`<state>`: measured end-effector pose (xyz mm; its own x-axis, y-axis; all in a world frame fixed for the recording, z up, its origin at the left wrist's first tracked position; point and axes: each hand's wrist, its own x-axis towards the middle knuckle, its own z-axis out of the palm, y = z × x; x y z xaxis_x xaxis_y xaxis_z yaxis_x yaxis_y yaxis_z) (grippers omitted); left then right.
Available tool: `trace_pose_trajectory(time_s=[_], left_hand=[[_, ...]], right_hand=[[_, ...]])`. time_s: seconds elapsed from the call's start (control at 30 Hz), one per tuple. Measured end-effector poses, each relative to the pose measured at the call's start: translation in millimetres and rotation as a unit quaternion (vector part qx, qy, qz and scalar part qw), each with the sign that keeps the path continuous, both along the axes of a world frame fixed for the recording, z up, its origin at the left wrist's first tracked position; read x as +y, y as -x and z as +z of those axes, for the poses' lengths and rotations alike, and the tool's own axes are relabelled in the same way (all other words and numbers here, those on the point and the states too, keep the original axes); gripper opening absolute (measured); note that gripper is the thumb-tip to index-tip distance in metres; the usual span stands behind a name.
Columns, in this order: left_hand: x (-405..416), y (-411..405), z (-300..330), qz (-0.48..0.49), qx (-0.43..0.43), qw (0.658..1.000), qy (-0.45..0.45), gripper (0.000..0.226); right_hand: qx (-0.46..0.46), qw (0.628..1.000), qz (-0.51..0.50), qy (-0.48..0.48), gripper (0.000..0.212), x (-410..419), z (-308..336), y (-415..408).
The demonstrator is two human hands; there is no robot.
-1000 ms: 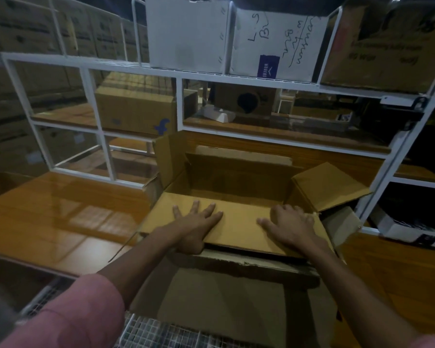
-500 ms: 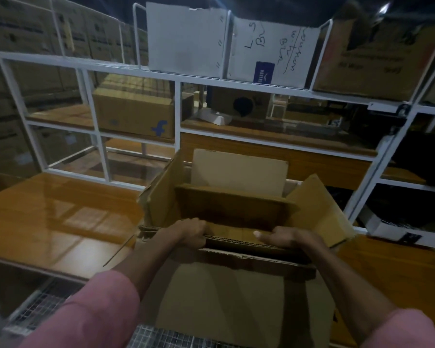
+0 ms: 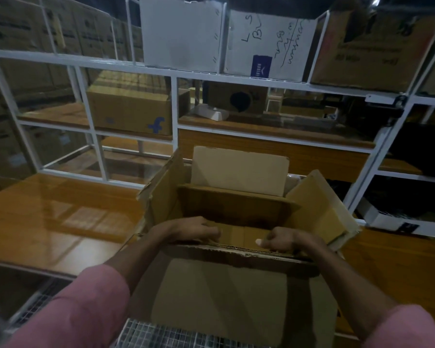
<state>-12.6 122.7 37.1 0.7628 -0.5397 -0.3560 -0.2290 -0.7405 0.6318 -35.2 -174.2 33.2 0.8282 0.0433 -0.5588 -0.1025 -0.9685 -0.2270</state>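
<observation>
The left hand (image 3: 194,232) is curled over the top edge of the near flap (image 3: 244,237) of an open brown corrugated cardboard box (image 3: 224,297), its fingers hooked down inside. Near it at 3 o'clock, the right hand (image 3: 286,241) is clenched on the same flap, with the thumb lying along the edge. Both forearms come in from pink sleeves (image 3: 81,310) at 6 o'clock.

The box stands in the middle of the view. Its left flap (image 3: 163,189) rises at 10 o'clock from the hands, the pale far flap (image 3: 239,169) stands upright at 12, and the right flap (image 3: 319,207) leans outward at 2. A glossy orange-brown wooden bench (image 3: 60,217) spreads toward 9 o'clock, and grey wire mesh (image 3: 161,335) shows at 6.

Beyond the box at 12 o'clock stands a white metal rack (image 3: 176,106). It holds a brown carton with a blue "f" mark (image 3: 131,111) at 11 and a white handwritten carton (image 3: 269,43) at 1.
</observation>
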Motion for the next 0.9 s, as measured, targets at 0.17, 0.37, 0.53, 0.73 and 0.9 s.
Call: trace_pose_trajectory(time_s=[0.17,0.37,0.53,0.73,0.9], left_hand=[[-17.6,-16.2,-2.8,-0.002,-0.076,0.992,-0.100,0.045],[-44.0,-65.3,-15.3,0.007,-0.066,0.987,-0.150,0.059],[-74.7,-113.9,-25.7,0.020,-0.051,0.982,-0.178,0.075],[-106.6,-167.2,-39.3,0.036,-0.118,0.971,-0.202,0.103],[-132.7,-220.8,-35.4,0.077,-0.208,0.953,-0.204,0.112]], right_hand=[[-0.047,0.998,0.017,-0.028,0.059,3.5,-7.9,-15.9],[-0.076,0.995,0.051,-0.029,0.064,6.2,-7.3,-70.8],[-0.028,0.993,0.115,0.014,0.084,0.0,-24.3,-114.2],[-0.161,0.980,0.120,-0.001,0.093,-16.1,-37.5,-174.7],[-0.211,0.969,0.122,0.026,0.088,-34.0,-27.8,-220.8]])
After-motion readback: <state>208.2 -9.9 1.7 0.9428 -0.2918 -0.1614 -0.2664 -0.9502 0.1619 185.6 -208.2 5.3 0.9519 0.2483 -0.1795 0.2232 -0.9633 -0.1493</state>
